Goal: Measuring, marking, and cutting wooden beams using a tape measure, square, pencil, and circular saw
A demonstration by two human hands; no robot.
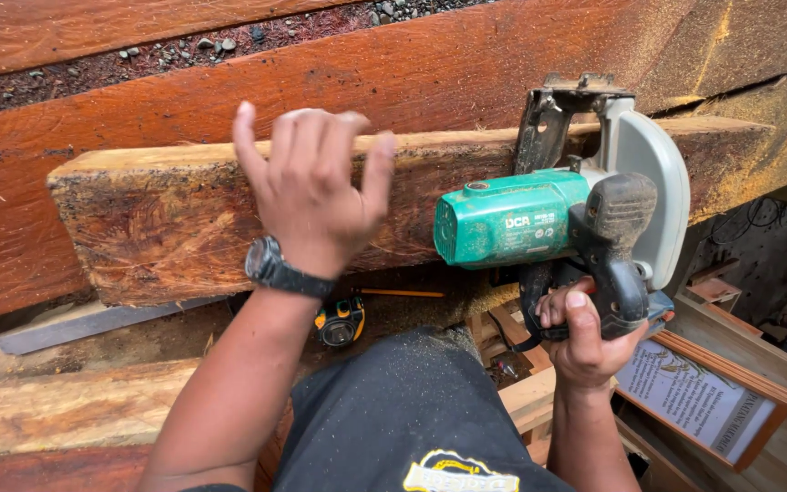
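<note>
Progress appears early, in our judgement: we see no finished kerf in the timber beam, which lies across the stacked reddish planks, though the blade is hidden behind its guard. We hold the green circular saw against the beam's near face, toward its right end. Our right hand is clenched round the saw's black handle. Our left hand rests spread and unclenched on the beam's upper edge, bracing it. A tape measure lies below.
</note>
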